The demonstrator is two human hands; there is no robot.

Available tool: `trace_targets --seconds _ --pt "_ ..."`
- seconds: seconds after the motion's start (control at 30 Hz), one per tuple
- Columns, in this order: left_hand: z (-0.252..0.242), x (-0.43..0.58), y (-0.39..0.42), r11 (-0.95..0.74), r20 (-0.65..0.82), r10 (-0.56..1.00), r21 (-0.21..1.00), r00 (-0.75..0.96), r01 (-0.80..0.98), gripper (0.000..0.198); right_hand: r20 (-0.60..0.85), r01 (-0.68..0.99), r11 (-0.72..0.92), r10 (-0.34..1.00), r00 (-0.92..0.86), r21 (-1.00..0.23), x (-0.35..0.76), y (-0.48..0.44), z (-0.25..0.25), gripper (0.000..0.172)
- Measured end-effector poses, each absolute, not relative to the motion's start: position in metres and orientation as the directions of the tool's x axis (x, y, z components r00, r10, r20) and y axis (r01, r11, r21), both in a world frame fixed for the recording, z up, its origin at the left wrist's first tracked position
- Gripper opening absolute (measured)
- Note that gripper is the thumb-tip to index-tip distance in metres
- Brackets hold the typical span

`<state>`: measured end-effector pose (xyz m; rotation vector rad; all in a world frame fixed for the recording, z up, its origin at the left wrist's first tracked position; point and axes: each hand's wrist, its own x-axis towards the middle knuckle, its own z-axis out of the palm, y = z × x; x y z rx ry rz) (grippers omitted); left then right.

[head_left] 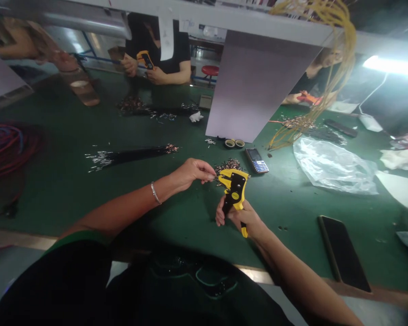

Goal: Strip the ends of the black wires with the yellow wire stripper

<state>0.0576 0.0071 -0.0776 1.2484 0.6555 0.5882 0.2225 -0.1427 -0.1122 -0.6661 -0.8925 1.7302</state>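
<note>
My right hand [238, 215] is wrapped round the handles of a yellow and black wire stripper [237, 190], its head pointing up and to the left. My left hand [197, 172] is closed in a pinch just left of the stripper's jaws, on what looks like a thin dark wire; most of it is hidden by the fingers. Right behind the stripper's head lies a pile of wire ends [229, 165] with coppery tips. Farther left, a bundle of black wires [132, 156] lies across the green table [183, 217], with silvery ends at left and coppery ends at right.
A keypad phone [256, 160], two tape rolls [234, 143] and a clear plastic bag [333, 165] lie beyond my right hand. A smartphone [343, 253] rests near the front edge. An upright panel [255, 81] and an overhead shelf stand ahead; co-workers sit opposite. Red cable coils lie left.
</note>
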Motion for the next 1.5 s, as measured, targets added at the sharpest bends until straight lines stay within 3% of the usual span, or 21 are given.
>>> trace_targets --seconds 0.37,1.27,1.5 --pt "-0.078 0.058 0.007 0.214 -0.114 0.698 0.975 0.707 -0.053 0.014 -0.050 -0.502 -0.216 0.945 -0.323 -0.838 0.222 -0.142 -0.107 0.023" --pt "-0.064 0.054 0.012 -0.050 -0.029 0.699 0.995 0.714 0.089 0.007 -0.142 -0.499 -0.236 0.965 -0.220 -0.834 0.221 -0.148 -0.114 0.014" --pt "-0.065 0.052 0.018 -0.052 -0.031 0.746 0.993 0.665 0.104 0.008 -0.063 -0.513 -0.156 0.979 -0.193 -0.844 0.225 -0.141 -0.111 0.017"
